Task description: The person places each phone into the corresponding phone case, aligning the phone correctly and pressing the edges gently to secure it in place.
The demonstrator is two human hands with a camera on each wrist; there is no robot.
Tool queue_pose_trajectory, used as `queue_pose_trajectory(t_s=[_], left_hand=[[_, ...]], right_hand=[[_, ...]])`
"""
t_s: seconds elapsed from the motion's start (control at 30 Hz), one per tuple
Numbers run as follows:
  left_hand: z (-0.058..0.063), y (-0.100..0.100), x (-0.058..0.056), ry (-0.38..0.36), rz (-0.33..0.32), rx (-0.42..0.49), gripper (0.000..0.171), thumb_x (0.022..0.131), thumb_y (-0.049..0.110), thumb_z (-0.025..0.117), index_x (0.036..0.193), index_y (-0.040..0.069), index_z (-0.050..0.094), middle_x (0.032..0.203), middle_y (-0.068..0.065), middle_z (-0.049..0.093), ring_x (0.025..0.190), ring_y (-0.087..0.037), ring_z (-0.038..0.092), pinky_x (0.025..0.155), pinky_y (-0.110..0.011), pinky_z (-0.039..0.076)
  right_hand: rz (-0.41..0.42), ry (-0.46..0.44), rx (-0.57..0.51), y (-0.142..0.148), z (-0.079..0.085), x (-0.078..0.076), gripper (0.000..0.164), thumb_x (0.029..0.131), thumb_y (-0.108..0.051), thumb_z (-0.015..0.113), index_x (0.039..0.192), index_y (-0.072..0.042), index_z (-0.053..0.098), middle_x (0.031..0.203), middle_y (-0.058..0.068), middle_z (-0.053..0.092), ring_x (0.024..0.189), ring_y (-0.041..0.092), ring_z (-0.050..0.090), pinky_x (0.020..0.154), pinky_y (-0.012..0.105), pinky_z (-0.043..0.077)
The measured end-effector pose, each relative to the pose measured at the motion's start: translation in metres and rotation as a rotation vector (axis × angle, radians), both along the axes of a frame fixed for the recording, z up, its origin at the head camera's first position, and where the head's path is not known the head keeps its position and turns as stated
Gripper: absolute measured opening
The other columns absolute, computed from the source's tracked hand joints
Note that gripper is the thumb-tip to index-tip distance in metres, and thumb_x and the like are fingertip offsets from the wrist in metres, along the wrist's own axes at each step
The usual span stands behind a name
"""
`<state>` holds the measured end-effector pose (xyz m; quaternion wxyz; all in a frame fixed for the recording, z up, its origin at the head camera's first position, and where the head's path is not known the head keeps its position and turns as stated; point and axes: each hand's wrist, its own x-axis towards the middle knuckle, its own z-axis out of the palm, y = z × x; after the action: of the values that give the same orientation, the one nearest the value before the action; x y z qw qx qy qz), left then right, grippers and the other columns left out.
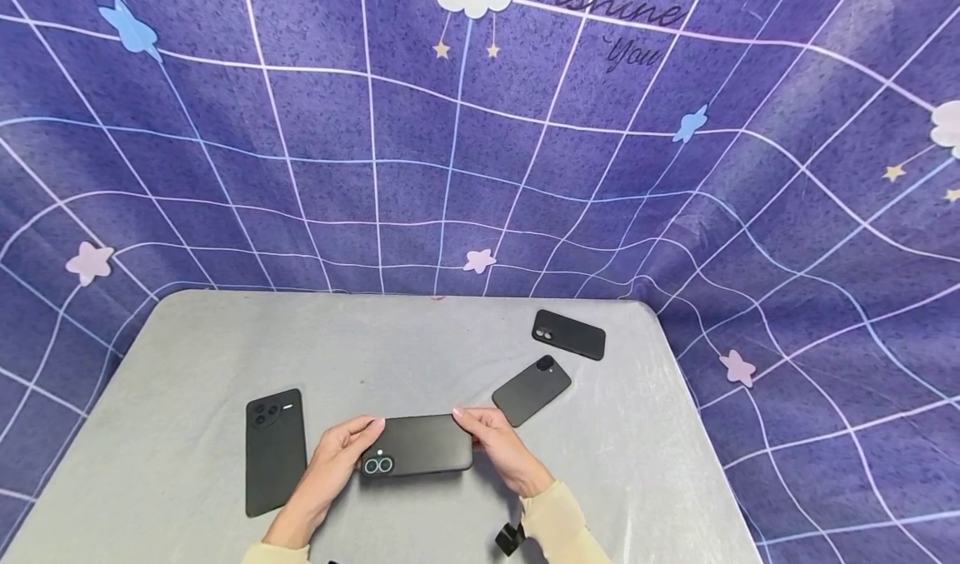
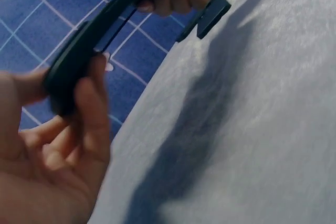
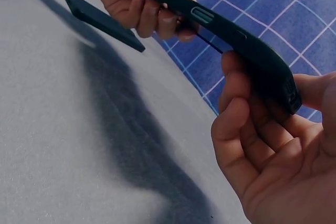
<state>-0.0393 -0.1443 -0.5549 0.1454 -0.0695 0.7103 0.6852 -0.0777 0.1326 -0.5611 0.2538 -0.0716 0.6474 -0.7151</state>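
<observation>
Both hands hold up a black phone case [image 1: 420, 446] lengthwise over the table, its back facing up and two ringed camera circles at its left end. My left hand [image 1: 335, 464] pinches that camera end, thumb on top and fingers curled beneath. The other end is gripped the same way by my right hand [image 1: 504, 449]. In the right wrist view the long side of the case [image 3: 231, 32] shows a button strip and looks bowed, with a thin dark edge below it. I cannot tell whether a phone is inside.
A black phone [image 1: 275, 451] with a round camera bump lies left of the left hand. Beyond the right hand lie a dark grey phone [image 1: 531, 391] and another black phone or case [image 1: 570, 336]. A purple gridded cloth [image 1: 412, 189] hangs behind the grey-covered table [image 1: 187, 364].
</observation>
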Motion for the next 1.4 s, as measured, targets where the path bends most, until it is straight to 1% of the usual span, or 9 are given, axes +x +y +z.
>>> queue_pose_trajectory(t_s=[0.13, 0.27, 0.53, 0.77, 1.0, 1.1, 1.2, 1.3, 1.4], left_hand=[[0.0, -0.008, 0.001, -0.031, -0.112, 0.039, 0.059, 0.108, 0.029, 0.067, 0.15, -0.009, 0.051, 0.123, -0.015, 0.077, 0.099, -0.013, 0.074, 0.085, -0.025, 0.057], [0.0, -0.011, 0.002, -0.008, -0.155, 0.048, 0.062, 0.104, 0.022, 0.073, 0.154, -0.004, 0.047, 0.132, -0.018, 0.072, 0.102, -0.014, 0.072, 0.083, -0.027, 0.057], [0.011, -0.009, 0.002, -0.013, -0.028, 0.016, 0.066, 0.101, 0.02, 0.076, 0.157, 0.002, 0.047, 0.135, -0.019, 0.071, 0.112, -0.017, 0.07, 0.092, -0.024, 0.054], [0.016, -0.008, -0.007, 0.033, 0.06, -0.085, 0.054, 0.099, 0.027, 0.081, 0.148, 0.013, 0.061, 0.128, -0.015, 0.074, 0.106, -0.012, 0.069, 0.089, -0.024, 0.052], [0.018, -0.003, -0.019, 0.127, 0.15, -0.161, 0.048, 0.099, 0.028, 0.082, 0.14, 0.008, 0.069, 0.143, -0.013, 0.066, 0.117, -0.001, 0.062, 0.095, -0.01, 0.05], [0.017, 0.0, -0.025, 0.164, 0.143, -0.191, 0.043, 0.1, 0.024, 0.081, 0.138, 0.007, 0.071, 0.134, -0.012, 0.07, 0.106, -0.004, 0.064, 0.089, -0.011, 0.051], [0.016, 0.002, -0.032, 0.199, 0.128, -0.229, 0.039, 0.101, 0.018, 0.078, 0.138, 0.007, 0.072, 0.108, -0.004, 0.072, 0.079, -0.004, 0.058, 0.076, -0.016, 0.049], [0.016, 0.006, -0.04, 0.215, 0.115, -0.257, 0.037, 0.103, 0.015, 0.075, 0.139, 0.009, 0.071, 0.078, 0.004, 0.055, 0.06, -0.006, 0.041, 0.065, -0.021, 0.041], [0.017, 0.011, -0.048, 0.22, 0.113, -0.288, 0.035, 0.103, 0.012, 0.073, 0.138, 0.011, 0.072, 0.071, 0.005, 0.043, 0.056, -0.008, 0.036, 0.06, -0.024, 0.037]], right_hand=[[-0.004, 0.005, 0.01, 0.002, 0.0, 0.0, 0.037, 0.113, -0.024, 0.056, 0.099, 0.006, 0.072, 0.083, -0.009, 0.074, 0.073, 0.004, 0.068, 0.072, 0.022, 0.054], [0.002, 0.021, 0.007, 0.004, 0.0, 0.0, 0.03, 0.112, -0.022, 0.057, 0.094, -0.003, 0.071, 0.082, -0.01, 0.072, 0.071, 0.003, 0.066, 0.069, 0.021, 0.052], [0.105, 0.082, 0.008, 0.01, 0.0, 0.002, 0.04, 0.108, -0.017, 0.063, 0.096, 0.021, 0.059, 0.072, -0.011, 0.066, 0.061, 0.004, 0.058, 0.065, 0.019, 0.05], [0.169, 0.1, 0.017, 0.011, 0.0, 0.007, 0.029, 0.104, -0.012, 0.07, 0.087, 0.009, 0.06, 0.071, -0.008, 0.068, 0.065, 0.006, 0.066, 0.068, 0.018, 0.054], [0.15, 0.055, 0.017, -0.003, 0.005, 0.017, 0.02, 0.097, -0.002, 0.077, 0.109, 0.012, 0.069, 0.085, 0.003, 0.077, 0.072, 0.01, 0.072, 0.072, 0.024, 0.062], [0.129, 0.061, 0.019, -0.01, 0.006, 0.019, 0.029, 0.093, 0.004, 0.078, 0.119, 0.013, 0.067, 0.092, 0.008, 0.078, 0.072, 0.011, 0.074, 0.071, 0.031, 0.065], [0.094, 0.081, 0.053, -0.017, 0.008, 0.018, 0.03, 0.094, 0.004, 0.077, 0.121, 0.012, 0.065, 0.094, 0.008, 0.076, 0.07, 0.011, 0.073, 0.069, 0.036, 0.066], [0.043, 0.105, 0.11, -0.022, 0.01, 0.017, 0.023, 0.096, 0.001, 0.076, 0.115, 0.01, 0.068, 0.089, 0.005, 0.074, 0.067, 0.008, 0.069, 0.064, 0.03, 0.064], [0.006, 0.127, 0.154, -0.026, 0.01, 0.015, 0.016, 0.094, 0.001, 0.077, 0.107, 0.009, 0.07, 0.083, 0.001, 0.071, 0.065, 0.005, 0.063, 0.06, 0.019, 0.055]])
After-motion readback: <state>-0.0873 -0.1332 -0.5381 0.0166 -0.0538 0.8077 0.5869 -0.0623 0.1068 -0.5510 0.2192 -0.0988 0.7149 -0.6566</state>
